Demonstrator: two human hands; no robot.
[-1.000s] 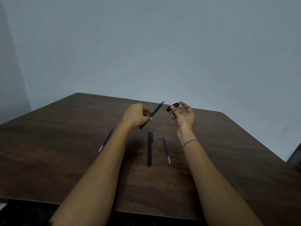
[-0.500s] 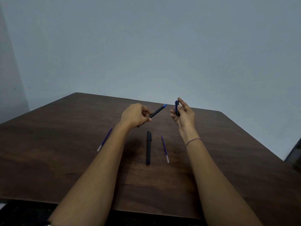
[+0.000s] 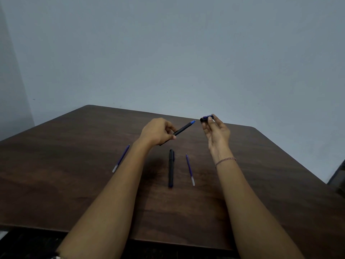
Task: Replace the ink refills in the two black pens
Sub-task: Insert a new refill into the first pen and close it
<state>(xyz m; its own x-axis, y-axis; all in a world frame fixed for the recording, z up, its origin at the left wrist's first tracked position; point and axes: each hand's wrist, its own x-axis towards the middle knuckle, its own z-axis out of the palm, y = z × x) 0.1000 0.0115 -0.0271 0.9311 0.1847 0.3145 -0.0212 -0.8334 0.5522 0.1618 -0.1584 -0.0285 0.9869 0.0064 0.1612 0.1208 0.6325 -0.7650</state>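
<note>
two pens: one black pen [image 3: 183,127] is held in the air; the second black pen [image 3: 171,168] lies on the table [image 3: 74,165] between the forearms, apparently capped.
left hand: the left hand [image 3: 158,131] grips the held pen's lower barrel with curled fingers, blue tip pointing up and right.
right hand: the right hand [image 3: 217,131] pinches the cap [image 3: 206,118] between thumb and fingertips, near the tip but apart from it.
change: the cap stands upright half a second ago; now it lies near level, dark end toward the tip.
unchanged: held pen angle, second pen, left refill [image 3: 121,158] and right refill [image 3: 190,170].
meaning: likely early stage; cap off, barrel not yet opened, no refill swapped.
</note>
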